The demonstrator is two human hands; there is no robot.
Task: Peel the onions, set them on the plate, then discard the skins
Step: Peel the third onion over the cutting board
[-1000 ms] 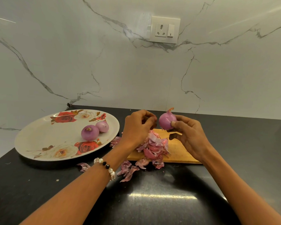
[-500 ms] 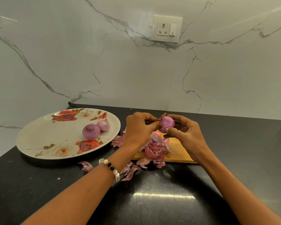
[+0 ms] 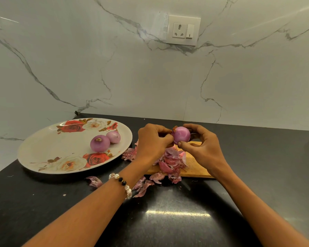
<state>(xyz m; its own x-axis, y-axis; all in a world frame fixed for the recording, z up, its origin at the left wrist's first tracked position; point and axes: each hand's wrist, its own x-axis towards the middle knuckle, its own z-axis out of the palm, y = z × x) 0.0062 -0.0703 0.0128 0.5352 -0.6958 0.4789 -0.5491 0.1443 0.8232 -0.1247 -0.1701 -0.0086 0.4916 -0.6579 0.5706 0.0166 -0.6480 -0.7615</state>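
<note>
Both hands up over the board: right hand [image 3: 202, 150] grips the third onion [image 3: 181, 134] between thumb and curled fingers, left hand [image 3: 152, 142] has fingertips pinched at the onion's 9 o'clock edge, apparently on a last scrap of skin, though the pinch itself is too small to confirm. Onion looks nearly bare, small dry tag left at the top. Near edge of the worktop [image 3: 257, 157]: loose skins [image 3: 95, 180] scattered at 7 o'clock of the hands. Next out: cutting board [image 3: 194, 168] directly under the hands, main skin pile [image 3: 171, 161] heaped on it. At 9 o'clock: floral plate [image 3: 48, 154] holding two peeled onions [image 3: 100, 143], touching each other. Status estimate: two of three visible onions done, third close. Left: finish it, plate it, then clear all skins. No bin in view.
</note>
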